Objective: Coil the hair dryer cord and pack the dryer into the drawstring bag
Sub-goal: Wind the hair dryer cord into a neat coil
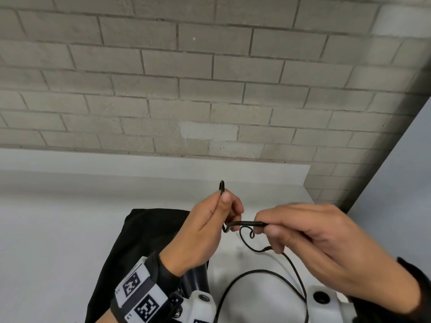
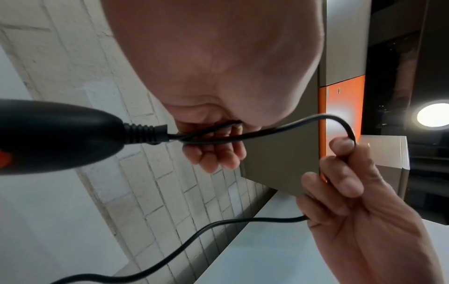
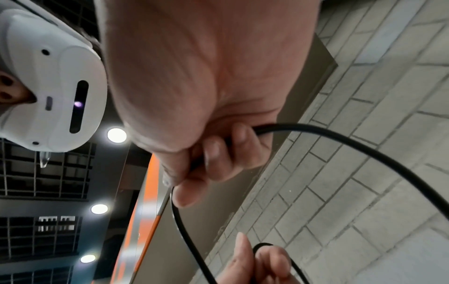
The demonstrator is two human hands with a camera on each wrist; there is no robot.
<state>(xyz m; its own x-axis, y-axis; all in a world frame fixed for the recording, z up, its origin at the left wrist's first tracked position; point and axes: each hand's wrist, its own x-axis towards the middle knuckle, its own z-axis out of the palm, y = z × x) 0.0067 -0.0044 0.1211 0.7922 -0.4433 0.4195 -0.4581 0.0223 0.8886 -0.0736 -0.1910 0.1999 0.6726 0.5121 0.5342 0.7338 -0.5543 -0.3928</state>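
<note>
Both hands work the cord [image 1: 247,223] in the air above the table [image 1: 58,229]. The left hand [image 1: 207,231] pinches a small loop between thumb and forefinger, the bend poking out above its fingers [image 1: 227,199]; the right hand [image 1: 310,241] grips the next stretch just beside them. To coil well, I would feed each turn the same size into the left pinch and let the kink below the fingers untwist. The dryer [image 2: 55,134] hangs close under the left fingers, its weight likely tugging. The black drawstring bag [image 1: 144,241] lies on the table beneath the left wrist; slack cord trails below the right fingers and could snag.
</note>
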